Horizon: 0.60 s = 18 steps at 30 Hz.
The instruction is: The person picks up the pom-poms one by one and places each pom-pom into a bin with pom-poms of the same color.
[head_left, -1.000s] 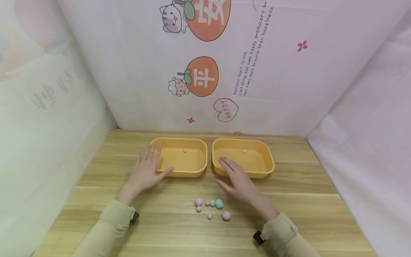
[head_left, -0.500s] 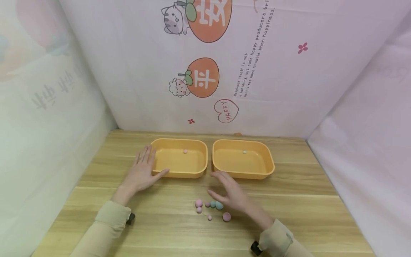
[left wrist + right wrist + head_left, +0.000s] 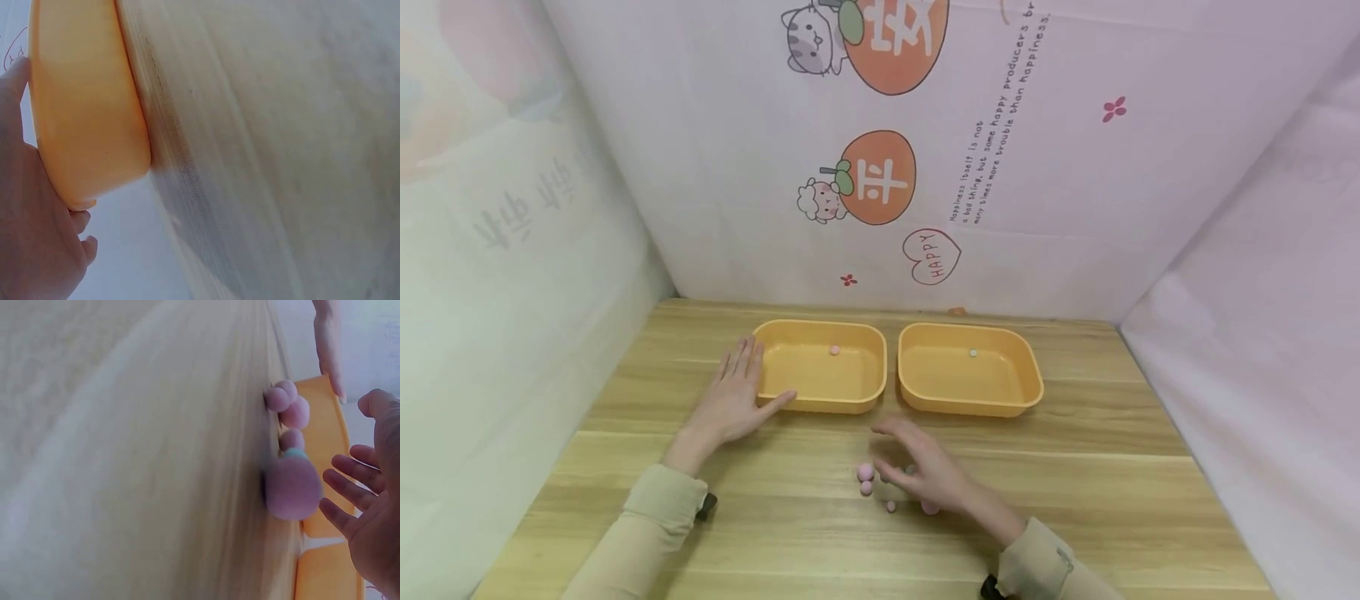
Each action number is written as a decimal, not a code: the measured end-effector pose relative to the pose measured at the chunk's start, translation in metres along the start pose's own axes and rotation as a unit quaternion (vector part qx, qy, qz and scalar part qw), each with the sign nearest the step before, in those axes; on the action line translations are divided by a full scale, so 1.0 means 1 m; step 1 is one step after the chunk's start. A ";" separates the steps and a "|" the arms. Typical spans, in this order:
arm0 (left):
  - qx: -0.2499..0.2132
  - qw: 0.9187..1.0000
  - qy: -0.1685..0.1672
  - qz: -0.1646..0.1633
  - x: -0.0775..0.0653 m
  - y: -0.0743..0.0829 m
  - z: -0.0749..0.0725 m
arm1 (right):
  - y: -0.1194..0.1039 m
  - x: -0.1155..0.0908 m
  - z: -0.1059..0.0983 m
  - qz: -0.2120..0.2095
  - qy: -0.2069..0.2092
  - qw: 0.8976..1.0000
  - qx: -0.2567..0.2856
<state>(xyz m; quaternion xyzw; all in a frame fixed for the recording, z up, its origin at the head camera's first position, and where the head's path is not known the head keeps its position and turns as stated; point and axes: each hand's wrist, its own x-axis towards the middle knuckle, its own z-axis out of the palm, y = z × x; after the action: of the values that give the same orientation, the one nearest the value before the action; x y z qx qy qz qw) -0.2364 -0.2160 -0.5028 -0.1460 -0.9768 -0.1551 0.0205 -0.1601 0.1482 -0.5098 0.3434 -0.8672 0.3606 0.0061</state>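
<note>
Right grip (image 3: 931,472) (loosely curved) hovers near pink balls (image 3: 866,472).

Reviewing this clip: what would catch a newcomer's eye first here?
Probably the two orange-yellow trays, side by side toward the back of the wooden table, each with one tiny ball inside. Next, the large orange fruit drawings on the pale backdrop behind them. Then the right hand, over small pink balls nearer the camera, while the left hand touches the left tray.
</note>
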 end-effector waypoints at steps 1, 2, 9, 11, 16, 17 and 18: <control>0.001 1.000 0.000 0.001 0.000 0.000 0.000 | 0.000 0.000 0.001 0.001 -0.003 1.000 0.000; 0.001 1.000 -0.001 0.001 0.000 0.001 -0.001 | 0.000 -0.001 0.003 0.004 -0.006 1.000 0.001; 0.002 1.000 -0.007 -0.002 0.001 0.000 -0.001 | -0.002 -0.001 0.011 0.014 -0.036 0.999 -0.032; -0.001 1.000 -0.007 -0.001 0.000 0.001 -0.001 | -0.003 0.000 0.013 0.002 -0.038 0.998 -0.049; -0.002 1.000 -0.009 -0.001 0.000 0.000 -0.001 | -0.004 0.001 0.017 -0.024 -0.038 0.996 -0.080; -0.002 1.000 -0.010 -0.001 0.000 0.000 -0.001 | -0.004 0.001 0.018 -0.026 -0.039 0.995 -0.083; -0.002 1.000 -0.011 -0.002 0.000 0.000 -0.001 | -0.004 0.001 0.018 -0.027 -0.038 0.995 -0.086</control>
<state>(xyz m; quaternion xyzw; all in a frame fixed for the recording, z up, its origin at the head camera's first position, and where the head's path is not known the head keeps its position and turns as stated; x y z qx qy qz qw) -0.2365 -0.2165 -0.5016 -0.1461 -0.9770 -0.1552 0.0096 -0.1541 0.1337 -0.5202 0.3784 -0.8851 0.2707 0.0123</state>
